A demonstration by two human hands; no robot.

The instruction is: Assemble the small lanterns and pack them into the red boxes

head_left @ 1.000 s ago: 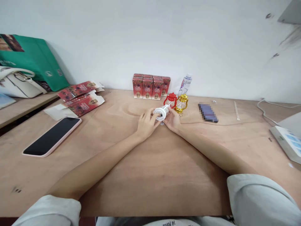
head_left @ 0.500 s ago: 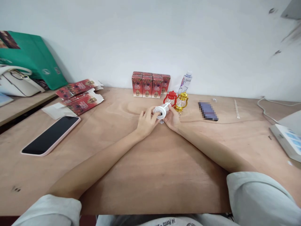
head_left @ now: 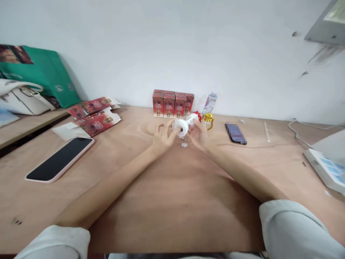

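Between my hands is a white lantern (head_left: pixel 181 126), tilted with its round base facing me. My left hand (head_left: pixel 162 138) grips the rim of the base with thumb and fingers. My right hand (head_left: pixel 198 136) is closed around the lantern's other end, slightly blurred. Small clear and white bits (head_left: pixel 184 144) lie on the table just below the lantern. A gold lantern (head_left: pixel 208 120) stands right behind my right hand, and a red lantern (head_left: pixel 198 115) is mostly hidden behind the white one.
Red boxes (head_left: pixel 169 105) and a bottle (head_left: pixel 210 101) stand by the wall. Flattened red packaging (head_left: pixel 98 122) and a pink-edged phone (head_left: pixel 60 159) lie left. A dark phone (head_left: pixel 236 133), a white strip (head_left: pixel 267 132) and a white box (head_left: pixel 326 169) are right.
The view has shifted, so objects on the table appear slightly lower. The white lantern has tilted and now covers more of the red one. More small bits show below it.
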